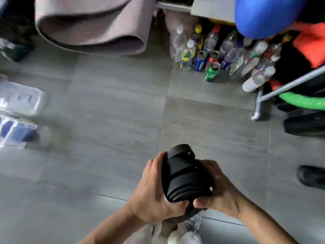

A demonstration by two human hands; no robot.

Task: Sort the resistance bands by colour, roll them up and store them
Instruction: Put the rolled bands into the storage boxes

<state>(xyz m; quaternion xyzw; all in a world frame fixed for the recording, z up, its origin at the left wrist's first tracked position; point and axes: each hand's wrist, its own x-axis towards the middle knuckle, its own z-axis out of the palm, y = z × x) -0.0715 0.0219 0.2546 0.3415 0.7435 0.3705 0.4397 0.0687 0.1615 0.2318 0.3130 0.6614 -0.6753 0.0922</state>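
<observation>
A thick roll of black resistance bands (186, 175) is held upright over the grey floor at the bottom middle of the view. My left hand (154, 192) grips its left side and underside. My right hand (218, 192) grips its right side, fingers pressed against the roll. One looser loop of band sticks up at the top of the roll. Two clear plastic boxes (19, 118) lie blurred at the left edge, the lower one with dark blue contents.
A rolled pinkish mat (91, 25) lies at the back. Several bottles and cans (219, 55) stand at the back right beside a metal rack (288, 85). A blue ball (267, 14), a green band (302, 101) and black items sit at the right.
</observation>
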